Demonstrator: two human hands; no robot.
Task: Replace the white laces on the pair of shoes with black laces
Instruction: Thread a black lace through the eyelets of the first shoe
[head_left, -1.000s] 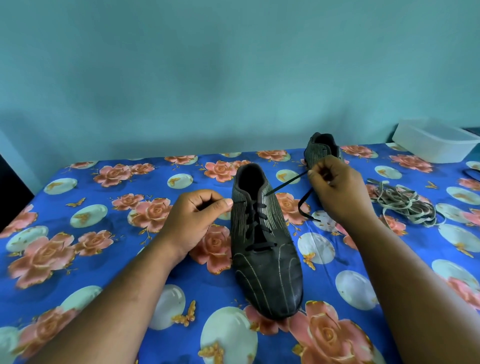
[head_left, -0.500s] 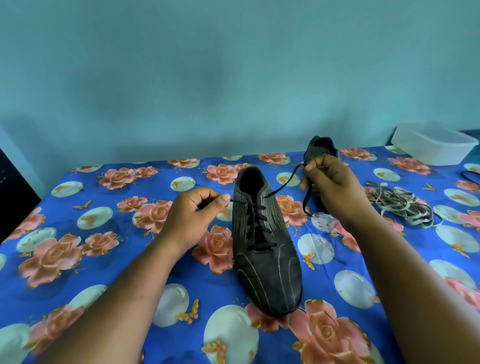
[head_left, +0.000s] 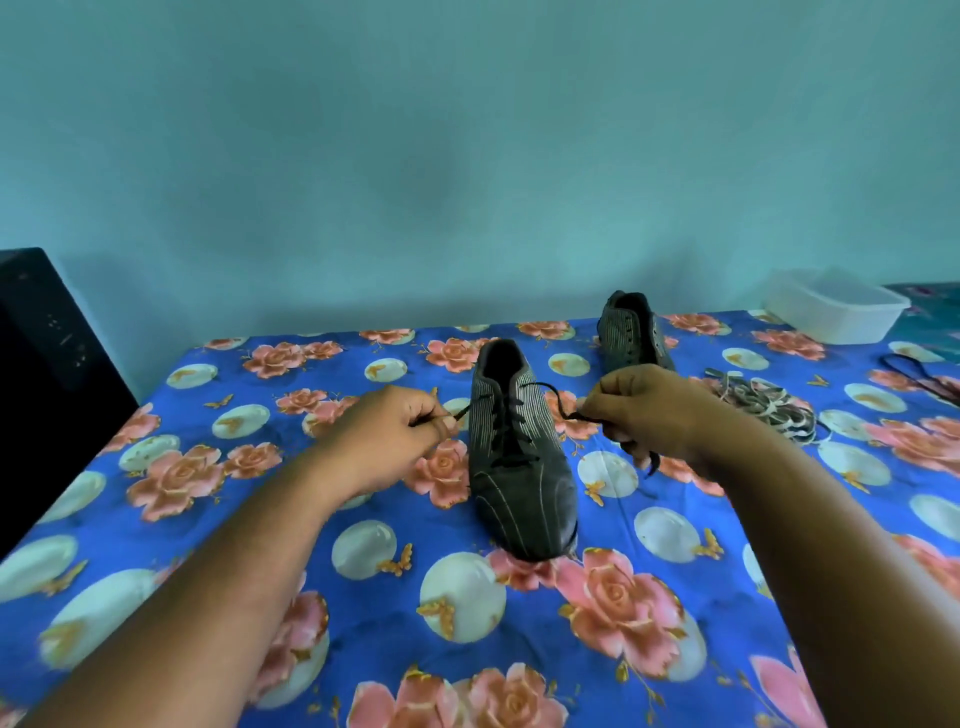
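Either side of the near shoe (head_left: 519, 457), mid counter (head_left: 208, 519): left hand (head_left: 395, 436) & right hand (head_left: 654, 415) each pinch one end of the black lace (head_left: 511, 423), fingers curled. Lacing looks done to top eyelets; next prob. even the ends & tie. 2nd shoe (head_left: 631, 332) far right, unlaced; white laces (head_left: 763, 405) heaped right.

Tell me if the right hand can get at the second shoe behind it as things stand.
Probably not yet: the right hand grips an end of the black lace. The second shoe lies just beyond it with nothing between.
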